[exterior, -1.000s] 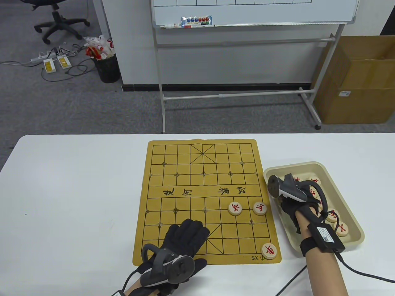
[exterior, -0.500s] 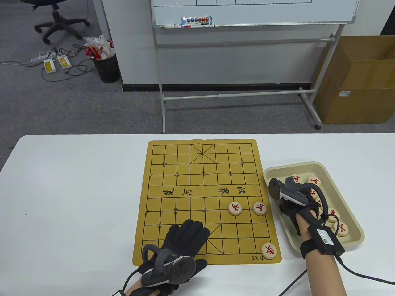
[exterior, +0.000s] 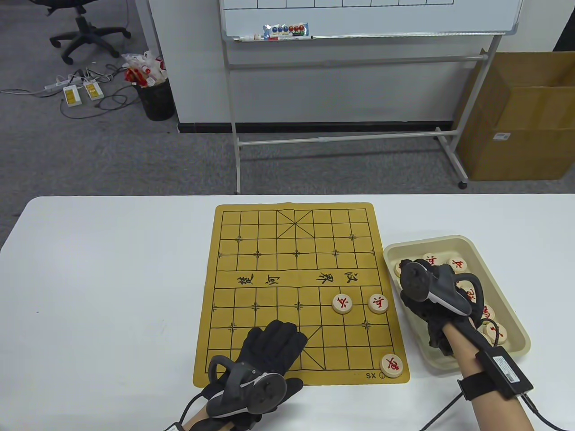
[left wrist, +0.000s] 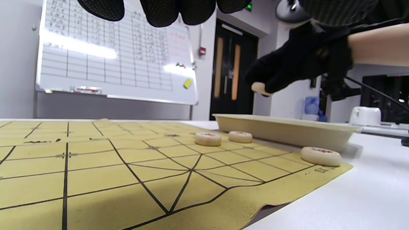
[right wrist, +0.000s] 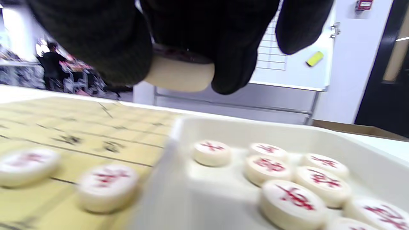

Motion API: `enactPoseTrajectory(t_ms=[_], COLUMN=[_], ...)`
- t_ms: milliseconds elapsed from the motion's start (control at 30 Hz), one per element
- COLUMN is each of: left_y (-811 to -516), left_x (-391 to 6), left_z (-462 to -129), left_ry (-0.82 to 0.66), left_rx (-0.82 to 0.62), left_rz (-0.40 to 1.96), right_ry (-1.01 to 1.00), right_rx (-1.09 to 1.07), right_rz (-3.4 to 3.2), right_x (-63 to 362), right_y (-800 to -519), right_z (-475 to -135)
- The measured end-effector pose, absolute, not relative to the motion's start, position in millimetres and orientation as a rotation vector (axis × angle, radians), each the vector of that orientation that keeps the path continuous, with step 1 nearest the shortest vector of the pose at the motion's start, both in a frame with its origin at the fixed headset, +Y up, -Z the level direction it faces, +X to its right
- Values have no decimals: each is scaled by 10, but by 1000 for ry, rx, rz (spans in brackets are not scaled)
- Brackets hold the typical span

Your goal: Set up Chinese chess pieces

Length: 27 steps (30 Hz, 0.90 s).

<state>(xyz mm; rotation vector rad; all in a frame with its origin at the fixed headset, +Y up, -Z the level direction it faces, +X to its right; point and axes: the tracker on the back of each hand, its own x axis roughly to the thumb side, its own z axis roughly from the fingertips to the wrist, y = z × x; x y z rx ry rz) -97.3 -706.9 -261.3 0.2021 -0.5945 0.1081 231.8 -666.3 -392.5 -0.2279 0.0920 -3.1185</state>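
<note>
A yellow chess board mat [exterior: 269,251] lies on the white table. Three red-marked pieces stand on it: two side by side [exterior: 342,304] [exterior: 378,304] and one at the near right corner [exterior: 391,364]. A beige tray [exterior: 453,243] right of the mat holds several more pieces [right wrist: 294,199]. My right hand [exterior: 422,310] is above the tray and pinches one piece [right wrist: 179,75] between its fingertips, lifted clear of the tray; it also shows in the left wrist view [left wrist: 260,88]. My left hand [exterior: 269,345] rests flat on the mat's near edge, holding nothing.
A whiteboard on a wheeled stand [exterior: 359,27] stands beyond the table's far edge. A cardboard box [exterior: 521,121] sits on the floor at the right. A cable [exterior: 534,411] runs from my right wrist over the table.
My right hand has lifted out of the tray and drawn back toward the near side with a piece pinched in its fingers. My left hand has stayed still.
</note>
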Motion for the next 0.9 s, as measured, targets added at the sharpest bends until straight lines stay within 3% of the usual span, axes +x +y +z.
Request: enactPoseTrajectory(t_ms=[200, 400, 667, 900], left_y=[-7047, -6968, -6966, -6933], left_x=[-922, -867, -701, -695], left_z=[-2560, -2445, -2214, -2169], left_ry=[-614, -666, -831, -842], left_rx=[248, 397, 580, 617], left_rz=[112, 166, 28, 27], right_ry=[-102, -254, -553, -642], right_rx=[-567, -859, -1221, -1290], right_rz=[-3400, -3565, -3629, -3670], right_x=[1929, 1518, 1291, 1271], right_y=[-6588, -6757, -7015, -7072], right_z=[-3374, -2967, -2746, -2689])
